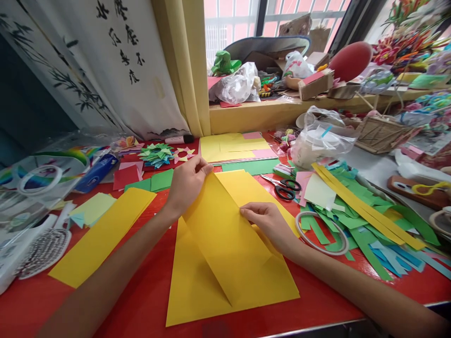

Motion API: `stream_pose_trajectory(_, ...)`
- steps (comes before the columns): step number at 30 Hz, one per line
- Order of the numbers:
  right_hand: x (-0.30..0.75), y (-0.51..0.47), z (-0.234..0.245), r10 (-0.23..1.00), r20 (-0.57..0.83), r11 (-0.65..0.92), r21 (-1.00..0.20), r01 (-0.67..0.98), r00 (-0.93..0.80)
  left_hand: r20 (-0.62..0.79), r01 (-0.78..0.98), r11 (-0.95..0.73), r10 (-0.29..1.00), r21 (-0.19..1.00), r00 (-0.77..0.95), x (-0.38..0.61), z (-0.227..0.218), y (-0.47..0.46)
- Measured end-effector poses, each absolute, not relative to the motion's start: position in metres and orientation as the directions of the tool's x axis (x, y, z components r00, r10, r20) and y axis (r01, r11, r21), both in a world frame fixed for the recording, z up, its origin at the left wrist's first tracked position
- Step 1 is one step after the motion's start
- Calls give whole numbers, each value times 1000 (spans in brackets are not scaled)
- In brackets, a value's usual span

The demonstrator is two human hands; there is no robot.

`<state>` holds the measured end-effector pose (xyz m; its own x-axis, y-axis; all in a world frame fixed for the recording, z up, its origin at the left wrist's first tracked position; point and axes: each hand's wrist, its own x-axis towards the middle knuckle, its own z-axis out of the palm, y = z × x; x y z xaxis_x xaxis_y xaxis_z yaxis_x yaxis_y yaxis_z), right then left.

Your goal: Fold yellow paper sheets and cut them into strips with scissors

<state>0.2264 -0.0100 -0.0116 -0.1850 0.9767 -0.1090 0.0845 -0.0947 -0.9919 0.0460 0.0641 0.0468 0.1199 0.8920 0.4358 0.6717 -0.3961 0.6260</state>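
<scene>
Though beyond yellow paper [220,220], legible "不" [140,59]

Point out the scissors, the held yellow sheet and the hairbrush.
Scissors [277,182]: head view, where blades meet handles.
Held yellow sheet [219,224]: head view, middle of its face.
Hairbrush [46,252]: head view, middle of its bristled head.

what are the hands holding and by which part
A yellow paper sheet: the left hand pinches its far end, the right hand its right edge.
</scene>
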Motion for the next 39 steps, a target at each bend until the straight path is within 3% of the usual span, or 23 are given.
stream_pose_trajectory(17, 226, -10, -12, 980, -62, -27, -983, 184, -190, 581, 714, -382, 813, 587, -43, 13, 54, 89)
stream_pose_trajectory(33, 223, -8, -7, 977, -63, -51, -997, 63, -204, 710, 791, -381, 698, 478, -93, 7, 69, 86)
stream_pose_trajectory(39, 224, -6, -14, 953, -177, -174, -984, 34, -247, 614, 701, -363, 778, 614, -135, -14, 96, 81)
